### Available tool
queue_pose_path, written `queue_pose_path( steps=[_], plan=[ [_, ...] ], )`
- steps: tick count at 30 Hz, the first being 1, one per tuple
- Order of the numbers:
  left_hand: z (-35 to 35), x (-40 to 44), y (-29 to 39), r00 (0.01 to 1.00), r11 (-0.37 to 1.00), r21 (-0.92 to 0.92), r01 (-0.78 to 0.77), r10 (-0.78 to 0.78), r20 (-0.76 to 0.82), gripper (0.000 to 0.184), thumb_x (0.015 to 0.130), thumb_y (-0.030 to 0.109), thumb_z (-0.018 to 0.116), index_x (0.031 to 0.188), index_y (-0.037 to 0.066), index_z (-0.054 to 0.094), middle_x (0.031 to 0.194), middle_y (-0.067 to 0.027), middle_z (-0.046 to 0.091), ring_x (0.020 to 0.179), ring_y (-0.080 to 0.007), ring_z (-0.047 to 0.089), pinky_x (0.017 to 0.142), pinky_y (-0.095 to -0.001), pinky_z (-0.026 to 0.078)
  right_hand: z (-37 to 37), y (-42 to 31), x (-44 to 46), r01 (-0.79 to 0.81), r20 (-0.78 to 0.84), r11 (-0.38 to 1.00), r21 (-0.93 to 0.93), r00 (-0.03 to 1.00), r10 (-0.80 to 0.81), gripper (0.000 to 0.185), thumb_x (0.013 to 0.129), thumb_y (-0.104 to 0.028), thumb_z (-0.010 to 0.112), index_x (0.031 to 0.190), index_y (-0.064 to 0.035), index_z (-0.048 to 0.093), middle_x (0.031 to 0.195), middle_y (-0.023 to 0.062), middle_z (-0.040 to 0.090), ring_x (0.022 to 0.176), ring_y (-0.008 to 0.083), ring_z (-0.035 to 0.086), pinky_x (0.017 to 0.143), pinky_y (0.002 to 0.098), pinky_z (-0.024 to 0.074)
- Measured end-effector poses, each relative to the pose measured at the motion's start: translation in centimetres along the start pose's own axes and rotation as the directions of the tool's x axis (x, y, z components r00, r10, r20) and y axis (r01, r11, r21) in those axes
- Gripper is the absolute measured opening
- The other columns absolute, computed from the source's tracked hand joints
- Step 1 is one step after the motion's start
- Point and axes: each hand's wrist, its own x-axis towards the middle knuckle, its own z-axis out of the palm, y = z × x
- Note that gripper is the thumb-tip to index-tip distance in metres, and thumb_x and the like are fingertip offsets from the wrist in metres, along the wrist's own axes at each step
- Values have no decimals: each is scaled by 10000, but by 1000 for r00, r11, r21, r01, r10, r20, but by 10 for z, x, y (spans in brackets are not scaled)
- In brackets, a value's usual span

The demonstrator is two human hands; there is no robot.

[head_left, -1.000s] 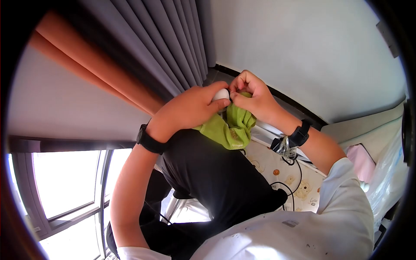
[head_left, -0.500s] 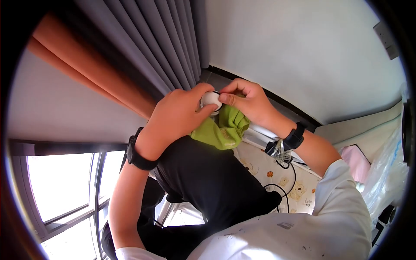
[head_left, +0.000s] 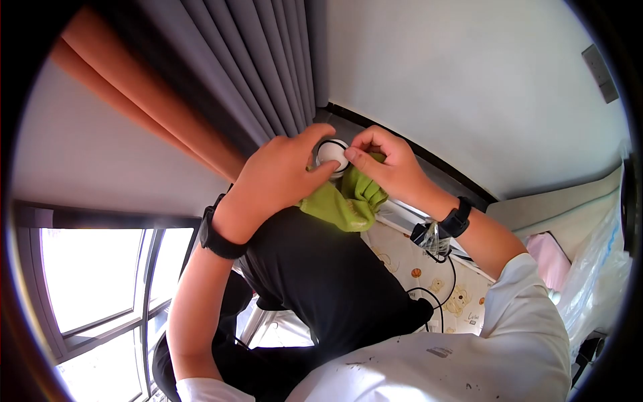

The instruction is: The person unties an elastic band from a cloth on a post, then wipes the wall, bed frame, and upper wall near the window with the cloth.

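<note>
Between my hands is a small round white container with a dark ring along its rim; its exact kind is unclear. My left hand curls around its left side, with the thumb along the near edge and the index finger lifted off the top. The other left fingers are hidden. From the right, my right hand pinches at the rim with thumb and index finger. Below both hands a crumpled green cloth hangs against the container and over my dark-trousered leg. Black bands circle both wrists.
Grey curtains hang ahead on the left, beside a window. A white wall rises to the right. Black cable lies by a patterned mat. Clear plastic and a pink item are at far right.
My left index finger has lifted away from the container's top, uncovering more of the dark ring. My right fingers still pinch at the rim. The view has shifted slightly.
</note>
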Motion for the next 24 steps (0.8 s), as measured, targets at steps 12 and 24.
queue_pose_path(
  steps=[12,24],
  plan=[
    [-4,0,-16,980,914,-372,162,-105,168,288,882,128,593,1160,57,576,518,4,462,463,-55,378,457,-268,304,0,3,2,113,33,992,-58,993,-111,314,829,-148,735,1084,-50,581,736,11,597,731,86,575,730,260,481],
    [12,9,-29,998,987,-158,-35,25,-64,123,914,140,566,949,22,570,531,-39,487,484,-86,434,482,-263,332,-1,3,1,172,-12,975,-144,984,-175,171,812,-52,716,970,-17,661,881,73,654,753,136,623,722,256,489]
  ],
)
